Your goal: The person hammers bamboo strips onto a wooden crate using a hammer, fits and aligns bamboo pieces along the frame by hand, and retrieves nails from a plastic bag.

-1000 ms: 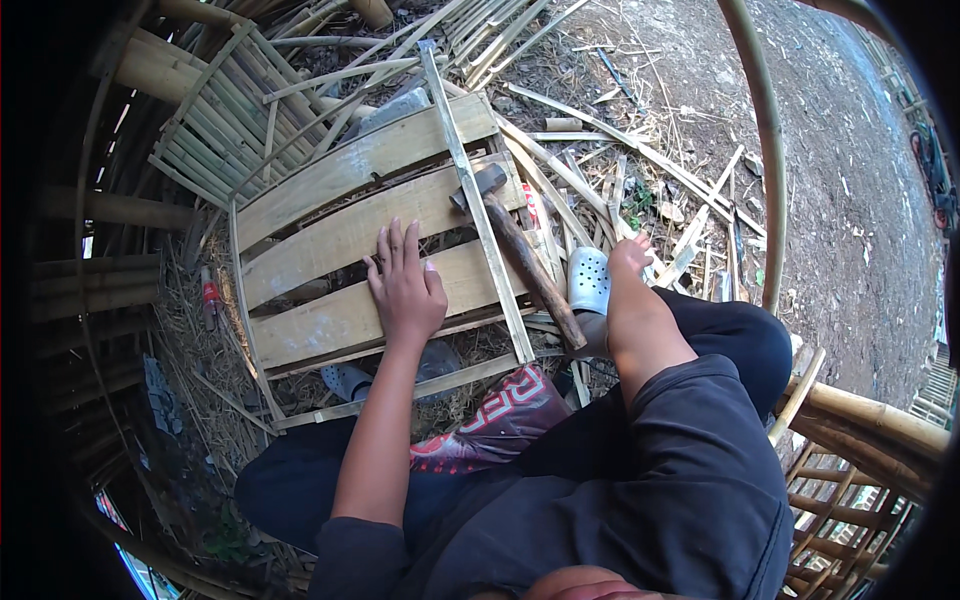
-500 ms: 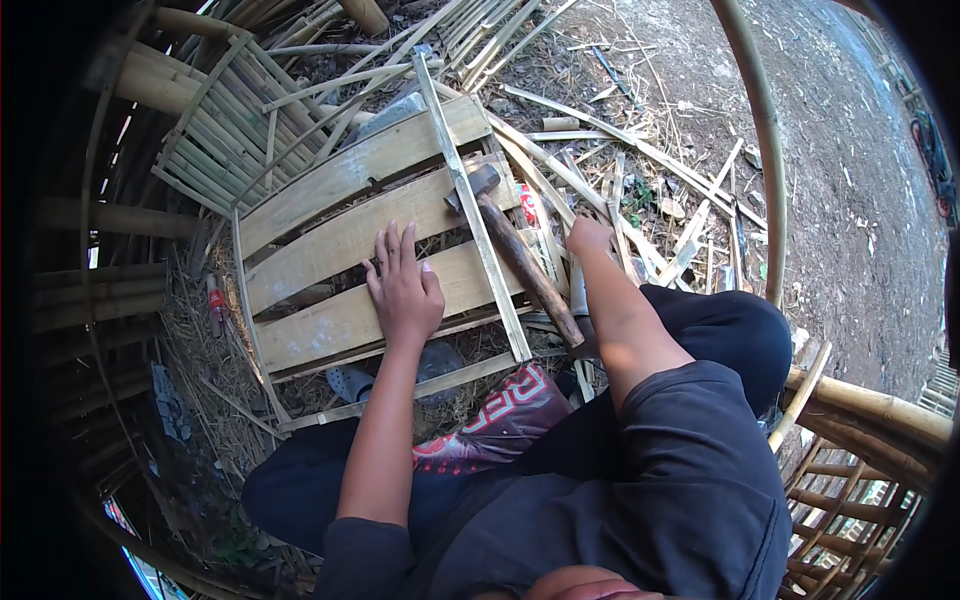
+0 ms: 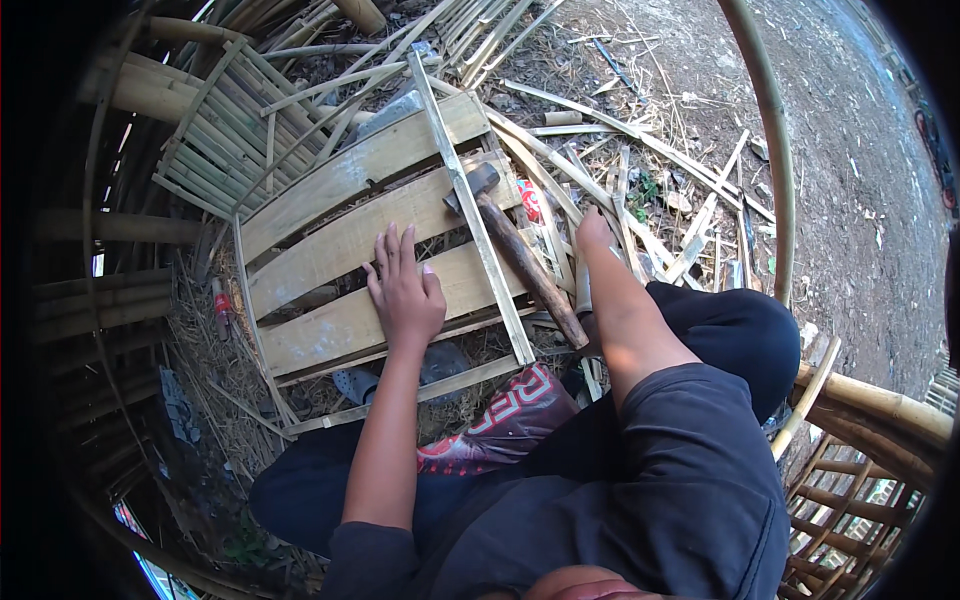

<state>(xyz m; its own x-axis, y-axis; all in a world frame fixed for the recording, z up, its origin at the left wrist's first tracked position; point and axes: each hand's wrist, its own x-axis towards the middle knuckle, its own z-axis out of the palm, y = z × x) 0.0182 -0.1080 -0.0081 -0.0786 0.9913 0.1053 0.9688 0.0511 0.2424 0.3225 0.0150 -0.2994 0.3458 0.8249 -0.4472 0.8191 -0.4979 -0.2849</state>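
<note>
Take all clock positions from the centre of the low slatted desk (image 3: 315, 335) in front of you. The bamboo-strip frame (image 3: 486, 255) lies over this desk; its right side crosses the planks (image 3: 340, 235) from 12 to 4 o'clock, and the planks presumably serve as firm backing. A bamboo-slat panel (image 3: 225, 135) is at 10 o'clock, beyond the far corner. Loose bamboo strips (image 3: 700, 172) are strewn between 2 and 3 o'clock. The hammer (image 3: 528, 265) lies at 3 o'clock, its head crossed by the frame's right side, its handle angled toward you, probably for ready pick-up. Your left grip (image 3: 403, 290) is released: palm down at 5 o'clock, fingers spread, apparently steadying the planks. Your right grip (image 3: 593, 232) is off the desk at 3 o'clock; its fingers are hidden, so you cannot tell whether it is clenched or grasping. A red-labelled bottle (image 3: 221, 303) is at 8 o'clock, outside the frame.
</note>
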